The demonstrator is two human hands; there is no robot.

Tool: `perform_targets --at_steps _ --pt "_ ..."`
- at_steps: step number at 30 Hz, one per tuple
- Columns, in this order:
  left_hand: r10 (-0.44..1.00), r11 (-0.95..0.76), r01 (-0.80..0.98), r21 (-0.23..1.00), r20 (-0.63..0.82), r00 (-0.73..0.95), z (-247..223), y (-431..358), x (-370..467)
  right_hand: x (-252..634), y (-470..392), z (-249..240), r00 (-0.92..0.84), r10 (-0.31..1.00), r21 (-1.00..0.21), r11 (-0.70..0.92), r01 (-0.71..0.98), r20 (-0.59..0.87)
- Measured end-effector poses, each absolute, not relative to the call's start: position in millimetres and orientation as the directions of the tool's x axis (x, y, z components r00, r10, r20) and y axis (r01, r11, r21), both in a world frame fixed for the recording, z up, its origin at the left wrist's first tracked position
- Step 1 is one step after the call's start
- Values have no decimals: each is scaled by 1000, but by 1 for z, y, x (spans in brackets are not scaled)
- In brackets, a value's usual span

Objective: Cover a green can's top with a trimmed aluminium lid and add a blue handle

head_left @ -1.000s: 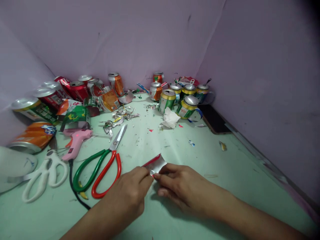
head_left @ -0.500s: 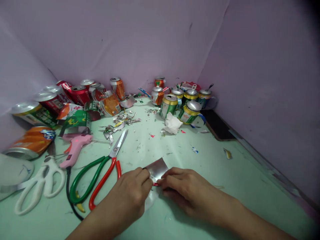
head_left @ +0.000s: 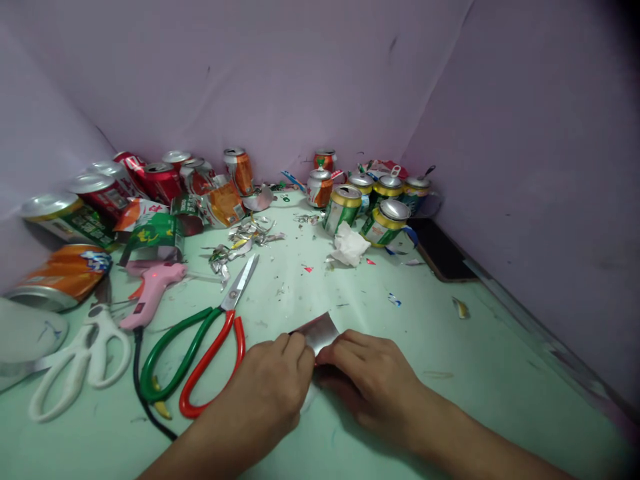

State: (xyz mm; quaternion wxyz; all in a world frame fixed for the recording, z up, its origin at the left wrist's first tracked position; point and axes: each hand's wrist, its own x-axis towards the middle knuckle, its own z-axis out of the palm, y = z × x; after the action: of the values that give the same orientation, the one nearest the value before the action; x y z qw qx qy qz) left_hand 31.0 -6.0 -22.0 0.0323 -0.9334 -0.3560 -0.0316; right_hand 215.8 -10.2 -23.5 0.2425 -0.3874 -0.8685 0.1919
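A small piece of silvery sheet metal (head_left: 320, 330), which looks cut from a drink can, is held between both hands just above the table. My left hand (head_left: 280, 377) is closed on its left side, fingers curled over the edge. Its near edge is pinched by my right hand (head_left: 370, 377), thumb and fingers pressed together. Fingers of both hands nearly meet and hide the near edge. Left of my left hand lie large scissors (head_left: 205, 360) with one green and one red handle, blades pointing away.
White-handled scissors (head_left: 75, 373) and a pink glue gun (head_left: 157, 290) with a black cord lie at left. Whole and cut cans (head_left: 160, 183) line the back left; more cans (head_left: 343, 207) stand behind a crumpled tissue (head_left: 350, 245). Metal scraps (head_left: 250, 233) and a dark phone (head_left: 443, 250) lie further back.
Both hands have closed in on each other, so the red near edge of the metal piece is now almost wholly covered. The view has shifted slightly.
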Motion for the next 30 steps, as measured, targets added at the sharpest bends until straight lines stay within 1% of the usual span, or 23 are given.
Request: perform_targets --at_steps 5,10,13,16,21,25,30 --pt "705 -710 704 25 16 709 -17 -4 32 213 -9 -28 -553 753 -463 657 596 357" --pt "727 -684 725 74 -8 687 -16 -2 33 213 -9 -33 -526 763 -474 646 598 376" --pt "745 -663 743 97 -18 667 -15 -2 33 213 -9 -34 -525 752 -460 659 595 398" --pt "748 -651 741 164 -25 663 -15 -3 31 211 -8 -34 -511 752 -460 659 595 416" --pt "761 -611 728 311 -22 648 -16 1 26 211 -7 -38 -512 761 -436 648 624 398" --pt "770 -579 695 426 5 638 -15 4 24 212 -5 -38 -487 802 -478 598 644 347" --pt "808 -538 704 464 45 588 -16 2 26 212 -3 -35 -473 829 -528 557 642 300"
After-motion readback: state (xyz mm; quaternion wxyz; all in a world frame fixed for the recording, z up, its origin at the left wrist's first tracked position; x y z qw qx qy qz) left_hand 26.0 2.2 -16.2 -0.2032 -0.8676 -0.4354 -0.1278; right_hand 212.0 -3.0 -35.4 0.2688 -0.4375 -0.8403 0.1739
